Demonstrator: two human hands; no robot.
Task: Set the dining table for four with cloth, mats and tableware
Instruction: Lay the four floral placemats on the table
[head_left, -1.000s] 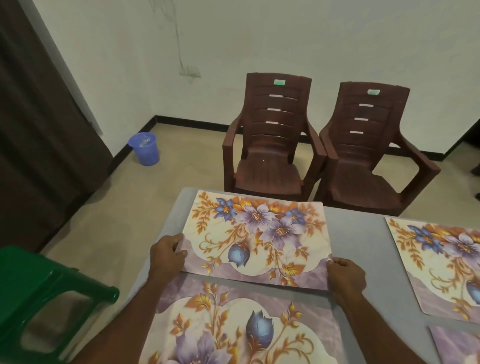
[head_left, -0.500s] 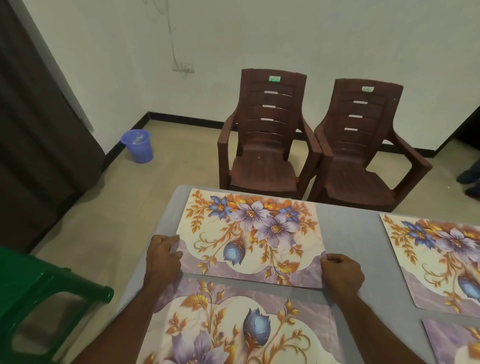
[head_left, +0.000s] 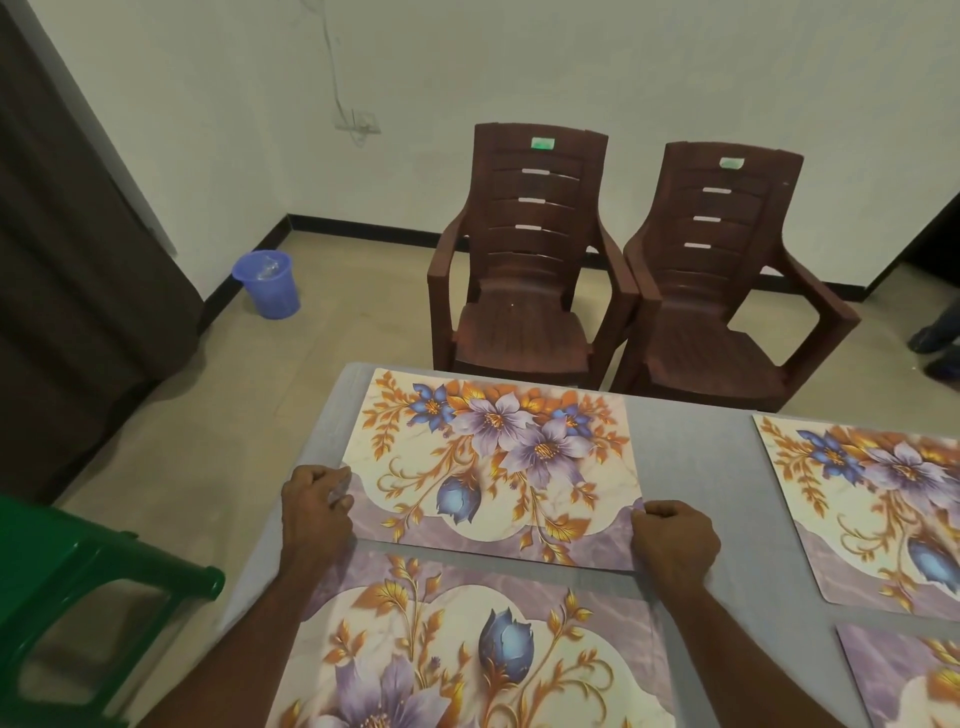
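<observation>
1. The table (head_left: 691, 467) wears a plain grey cloth (head_left: 675, 441) over the whole visible top.
2. Four floral mats lie flat on it: far-left mat (head_left: 493, 462), near-left mat (head_left: 467, 649), far-right mat (head_left: 872, 509) and near-right mat (head_left: 904, 675) (that last one mostly cut off by the frame).
3. Strips of grey cloth show between them, so none touch.

We've got a smooth printed mat (head_left: 493, 467) pinched between our fingers (head_left: 332, 486), slight sheen, looks like plastic. The cloth (head_left: 691, 467) just past our knuckles is matt grey weave. The chairs (head_left: 524, 291) beyond are moulded brown plastic with fake wood grain; the bin (head_left: 267, 283) is translucent blue plastic.
</observation>
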